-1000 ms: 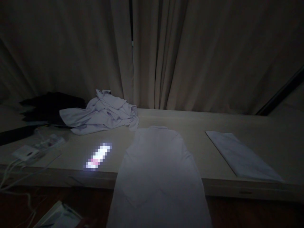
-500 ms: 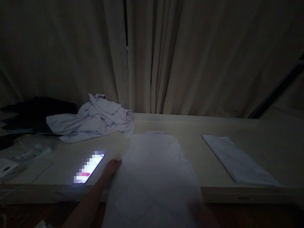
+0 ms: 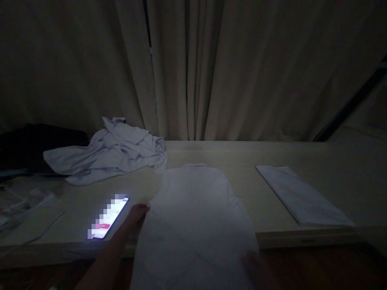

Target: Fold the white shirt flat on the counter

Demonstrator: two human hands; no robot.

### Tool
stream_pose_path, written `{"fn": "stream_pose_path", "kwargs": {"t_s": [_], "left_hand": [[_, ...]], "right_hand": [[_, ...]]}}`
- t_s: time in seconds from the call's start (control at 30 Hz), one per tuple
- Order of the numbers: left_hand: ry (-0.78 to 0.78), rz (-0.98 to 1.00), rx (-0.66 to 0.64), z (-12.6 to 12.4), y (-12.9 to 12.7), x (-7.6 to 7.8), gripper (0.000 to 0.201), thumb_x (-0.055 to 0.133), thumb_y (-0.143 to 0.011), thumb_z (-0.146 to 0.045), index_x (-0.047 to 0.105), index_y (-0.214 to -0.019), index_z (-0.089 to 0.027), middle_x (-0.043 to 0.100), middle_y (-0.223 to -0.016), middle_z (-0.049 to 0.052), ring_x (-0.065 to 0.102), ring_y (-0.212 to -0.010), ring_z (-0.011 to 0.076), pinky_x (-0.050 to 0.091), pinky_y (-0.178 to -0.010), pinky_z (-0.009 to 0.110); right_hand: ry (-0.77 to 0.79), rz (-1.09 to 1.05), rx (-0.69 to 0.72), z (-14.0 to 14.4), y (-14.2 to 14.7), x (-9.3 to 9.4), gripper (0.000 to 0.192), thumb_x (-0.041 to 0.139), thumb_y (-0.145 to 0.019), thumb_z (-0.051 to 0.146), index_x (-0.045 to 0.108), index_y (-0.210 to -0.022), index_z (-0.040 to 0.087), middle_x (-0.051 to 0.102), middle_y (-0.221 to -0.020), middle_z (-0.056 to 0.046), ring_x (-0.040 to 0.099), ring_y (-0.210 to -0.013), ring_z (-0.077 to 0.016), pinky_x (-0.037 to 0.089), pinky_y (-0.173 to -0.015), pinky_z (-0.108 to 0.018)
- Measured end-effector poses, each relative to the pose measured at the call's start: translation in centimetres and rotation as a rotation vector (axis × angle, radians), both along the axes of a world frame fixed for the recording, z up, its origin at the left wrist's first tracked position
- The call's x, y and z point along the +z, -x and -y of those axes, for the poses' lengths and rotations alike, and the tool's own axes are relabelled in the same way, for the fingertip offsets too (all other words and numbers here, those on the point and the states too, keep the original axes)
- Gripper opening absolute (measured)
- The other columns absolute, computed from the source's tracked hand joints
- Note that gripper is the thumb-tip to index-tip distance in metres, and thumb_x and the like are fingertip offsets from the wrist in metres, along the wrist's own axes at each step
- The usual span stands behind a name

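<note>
A white collared shirt (image 3: pixel 193 217) lies face down on the pale table, its collar toward the curtain and its lower part hanging over the front edge. At the shirt's left side, my left hand (image 3: pixel 139 211) is closed on the edge of the cloth, thumb and fingers together. My right hand (image 3: pixel 254 264) is at the shirt's lower right side, below the table edge. It is dark and blurred, so its grip on the cloth is unclear.
A lit phone (image 3: pixel 110 217) lies left of the shirt. Behind it are a crumpled pale garment (image 3: pixel 121 149) and dark clothes (image 3: pixel 45 139). A folded white cloth (image 3: pixel 302 197) lies to the right. Brown curtains (image 3: pixel 256 72) hang behind the table (image 3: pixel 238 155). A thin cable (image 3: pixel 45 231) lies at left.
The view has shifted slightly to the right. The shirt lies nearly as before, with my left hand still at its left edge and my right hand low on its right side.
</note>
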State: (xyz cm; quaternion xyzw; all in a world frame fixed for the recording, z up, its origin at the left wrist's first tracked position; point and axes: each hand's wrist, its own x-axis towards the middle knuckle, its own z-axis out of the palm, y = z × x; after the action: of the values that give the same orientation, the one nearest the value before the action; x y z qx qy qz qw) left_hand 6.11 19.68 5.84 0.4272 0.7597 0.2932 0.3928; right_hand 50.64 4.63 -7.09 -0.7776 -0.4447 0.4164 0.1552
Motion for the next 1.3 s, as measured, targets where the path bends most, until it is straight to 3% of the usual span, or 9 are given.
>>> {"fn": "stream_pose_path", "kwargs": {"t_s": [0.17, 0.23, 0.4, 0.6, 0.7, 0.97, 1.1, 1.2, 1.3], "left_hand": [[-0.058, -0.007, -0.03, 0.7, 0.1, 0.1, 0.022, 0.055, -0.064, -0.032, 0.063, -0.078, -0.017, 0.073, -0.083, 0.007, 0.066, -0.082, 0.0204, 0.052, -0.079, 0.033], [-0.035, -0.044, -0.043, 0.4, 0.4, -0.2, 0.019, 0.056, -0.064, -0.029, 0.063, -0.074, -0.016, 0.072, -0.079, 0.008, 0.067, -0.078, 0.0221, 0.053, -0.075, 0.034], [0.023, -0.198, -0.085, -1.1, 1.2, -2.0, 0.021, 0.048, -0.07, -0.028, 0.064, -0.071, -0.014, 0.072, -0.082, 0.013, 0.066, -0.078, 0.024, 0.052, -0.074, 0.036], [0.022, -0.409, -0.147, -2.8, 0.6, -4.6, 0.05, 0.037, -0.08, -0.037, 0.053, -0.117, -0.008, 0.067, -0.109, 0.019, 0.062, -0.103, 0.0274, 0.048, -0.087, 0.04], [0.04, -0.465, -0.23, -2.9, 0.4, -5.5, 0.054, 0.033, -0.081, -0.041, 0.054, -0.118, -0.007, 0.066, -0.111, 0.02, 0.06, -0.107, 0.0284, 0.046, -0.09, 0.04], [0.001, -0.634, -0.299, -2.9, 0.2, -5.4, 0.055, 0.027, -0.084, -0.041, 0.051, -0.12, -0.007, 0.059, -0.116, 0.022, 0.057, -0.107, 0.0321, 0.043, -0.092, 0.046], [-0.237, -0.668, -0.418, -0.6, -5.9, -3.7, 0.051, 0.025, -0.084, -0.037, 0.058, -0.113, -0.011, 0.061, -0.117, 0.018, 0.055, -0.111, 0.0279, 0.04, -0.1, 0.043], [-0.103, -0.523, -0.604, 3.1, -9.9, -3.1, 0.035, 0.038, -0.077, -0.035, 0.066, -0.094, -0.023, 0.069, -0.104, 0.01, 0.061, -0.1, 0.0247, 0.046, -0.094, 0.038], [0.038, -0.476, -0.56, 6.8, -9.3, -4.5, 0.034, 0.043, -0.072, -0.036, 0.066, -0.095, -0.026, 0.07, -0.108, 0.007, 0.063, -0.102, 0.0256, 0.048, -0.093, 0.038]], "right_hand": [[-0.044, -0.066, -0.07, 0.5, -0.4, -1.4, 0.08, 0.043, -0.066, 0.076, 0.059, -0.113, 0.013, 0.055, -0.131, -0.019, 0.05, -0.123, -0.0301, 0.041, -0.102, -0.039], [-0.062, -0.088, -0.12, 0.7, -0.3, -1.4, 0.082, 0.042, -0.066, 0.078, 0.058, -0.113, 0.013, 0.052, -0.133, -0.02, 0.049, -0.124, -0.0306, 0.04, -0.103, -0.039], [-0.097, -0.17, -0.201, 0.3, 0.3, 0.3, 0.078, 0.055, -0.058, 0.077, 0.06, -0.105, 0.016, 0.056, -0.127, -0.02, 0.05, -0.122, -0.0306, 0.044, -0.098, -0.037], [-0.034, -0.204, -0.263, -1.8, 1.0, 2.7, 0.073, 0.064, -0.057, 0.07, 0.061, -0.104, 0.014, 0.066, -0.108, -0.017, 0.064, -0.099, -0.0281, 0.053, -0.08, -0.034], [-0.007, -0.212, -0.265, -2.4, 1.1, 3.1, 0.065, 0.065, -0.057, 0.067, 0.064, -0.1, 0.018, 0.069, -0.102, -0.014, 0.064, -0.098, -0.0272, 0.052, -0.08, -0.034], [-0.159, -0.156, -0.186, -2.3, -0.7, 2.9, 0.055, 0.051, -0.068, 0.063, 0.064, -0.091, 0.015, 0.07, -0.099, -0.014, 0.063, -0.099, -0.028, 0.049, -0.084, -0.037], [-0.312, -0.082, -0.111, -5.5, -2.0, 4.0, 0.043, 0.041, -0.08, 0.053, 0.06, -0.092, 0.016, 0.07, -0.092, -0.01, 0.065, -0.086, -0.0225, 0.051, -0.077, -0.032], [-0.461, 0.054, -0.029, -9.4, -2.2, 4.2, 0.039, 0.037, -0.085, 0.044, 0.06, -0.099, 0.017, 0.068, -0.099, -0.01, 0.063, -0.092, -0.021, 0.05, -0.082, -0.033], [-0.571, 0.293, 0.16, -13.0, -1.9, 3.6, 0.039, 0.034, -0.088, 0.035, 0.062, -0.108, 0.015, 0.066, -0.112, -0.013, 0.059, -0.106, -0.0227, 0.045, -0.096, -0.038]]}}
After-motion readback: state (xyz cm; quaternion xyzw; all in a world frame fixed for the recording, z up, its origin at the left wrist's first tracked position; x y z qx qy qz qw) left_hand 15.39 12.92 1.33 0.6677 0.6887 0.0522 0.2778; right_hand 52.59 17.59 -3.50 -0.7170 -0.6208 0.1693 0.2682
